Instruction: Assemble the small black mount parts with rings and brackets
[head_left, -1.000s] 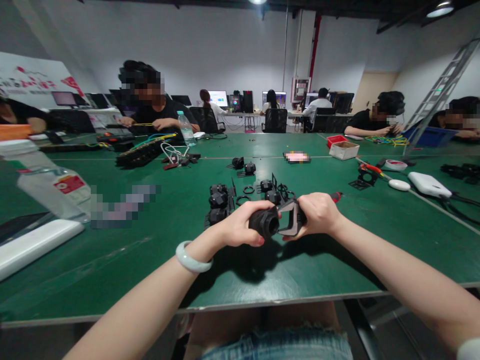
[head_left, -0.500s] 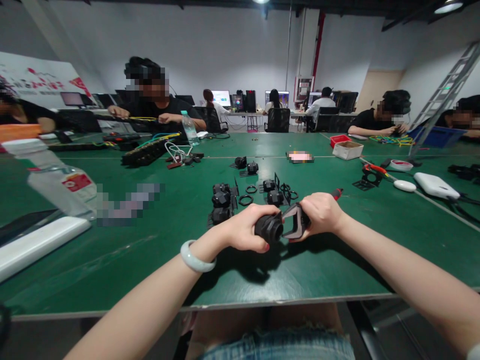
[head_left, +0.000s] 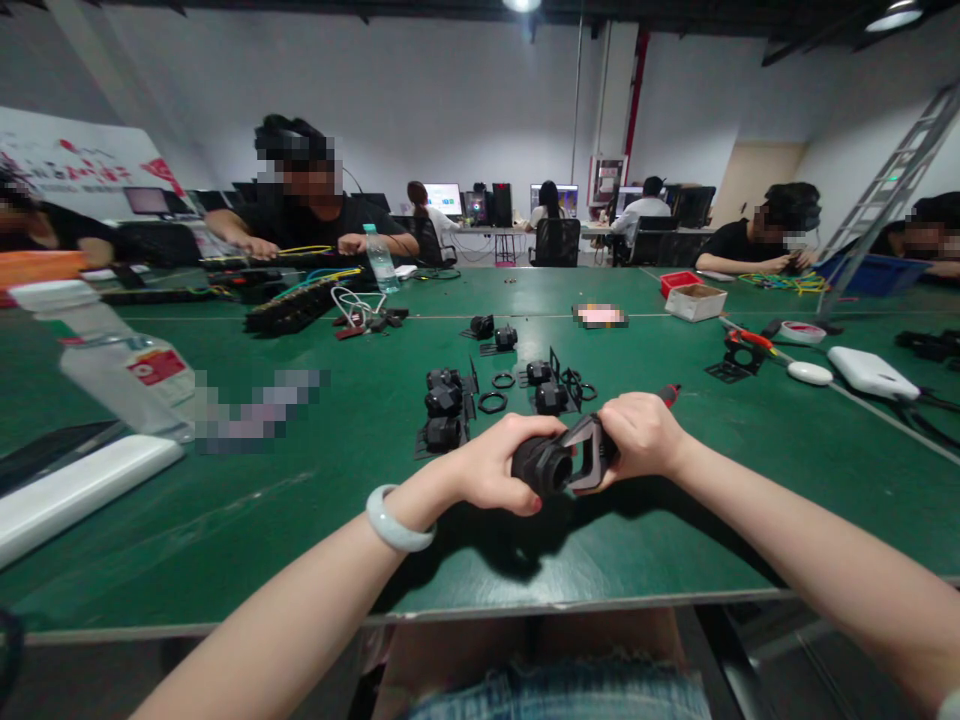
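My left hand [head_left: 487, 466] is closed around a black cable gland [head_left: 541, 468], its round opening facing me. In my right hand [head_left: 643, 436] is a dark adjustable wrench [head_left: 598, 452], whose red-tipped handle pokes out behind the fist. The wrench's open jaws point left and meet the gland's right side; whether they grip it, I cannot tell. Just beyond my hands, several black cable glands on brackets stand in two groups, one on the left [head_left: 443, 398] and one on the right [head_left: 550, 397]. A black ring [head_left: 481, 404] lies between the groups.
Two more black glands [head_left: 504, 339] sit farther back on the green table [head_left: 337, 540]. To the left are a large plastic bottle [head_left: 124, 370] and a white bar [head_left: 82, 490]. Rightward lie a black bracket [head_left: 739, 360], a white box [head_left: 872, 371] and cables. Co-workers sit across the table.
The gland in my left hand has turned slightly, showing more of its opening. The wrench jaws have come closer and now meet its side. Both hands have shifted a little.
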